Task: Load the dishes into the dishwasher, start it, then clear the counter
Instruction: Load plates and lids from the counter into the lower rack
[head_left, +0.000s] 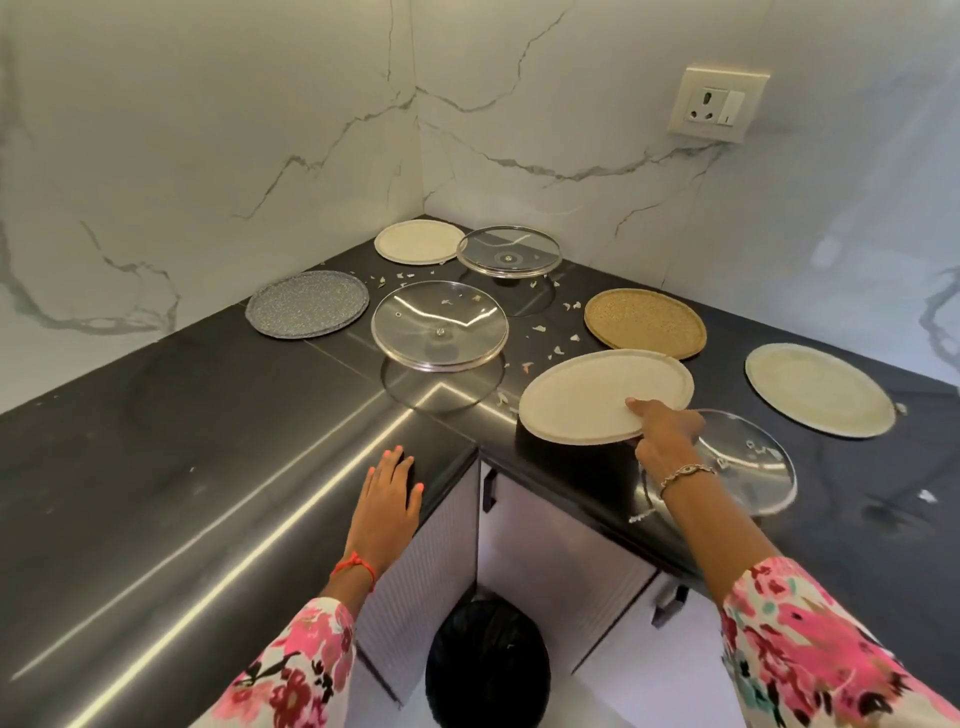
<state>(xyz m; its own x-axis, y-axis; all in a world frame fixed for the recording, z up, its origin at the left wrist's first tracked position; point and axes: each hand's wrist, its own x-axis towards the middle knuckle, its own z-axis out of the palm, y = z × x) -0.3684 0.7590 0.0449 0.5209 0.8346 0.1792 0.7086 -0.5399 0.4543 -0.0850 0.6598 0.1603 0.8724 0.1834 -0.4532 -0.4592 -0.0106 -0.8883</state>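
Far left of my grip, a grey plate lies flat on the black counter. My left hand rests flat on the counter edge with its fingers straight, holding nothing. Past it sits a glass lid. My right hand pinches the near edge of a cream plate, thumb on top. The plate is tipped up off the counter. Behind the grip lies a gold plate. Under my wrist is a second glass lid.

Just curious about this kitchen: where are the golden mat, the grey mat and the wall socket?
golden mat (644, 325), head view, its woven middle.
grey mat (307, 305), head view, its middle.
wall socket (719, 104), head view, its faceplate.
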